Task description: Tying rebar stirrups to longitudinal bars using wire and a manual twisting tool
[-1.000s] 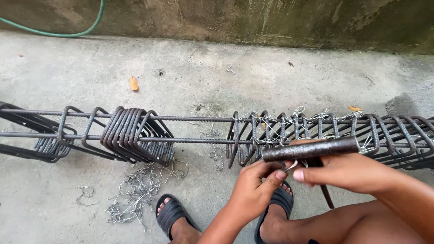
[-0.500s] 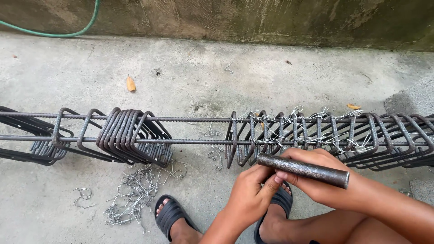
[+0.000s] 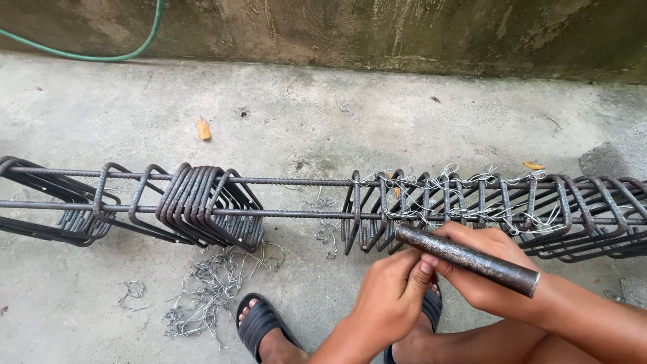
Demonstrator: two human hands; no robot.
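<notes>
Rusty steel bar (image 3: 467, 260) is gripped in the right hand (image 3: 482, 273), and the left hand (image 3: 391, 296) closes beside it, thumb touching its near end. Both work at the rebar cage (image 3: 431, 209), just beyond, at the first tied stirrup (image 3: 355, 212). Farther left, the untied stirrups (image 3: 209, 205) wait bunched; tying them probably needs wire from the scraps (image 3: 202, 296).

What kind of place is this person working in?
Probably an outdoor yard or small building site: a bare concrete floor beside a stained wall, a steel rebar cage with loose stirrups, and scraps of tie wire on the ground.
</notes>
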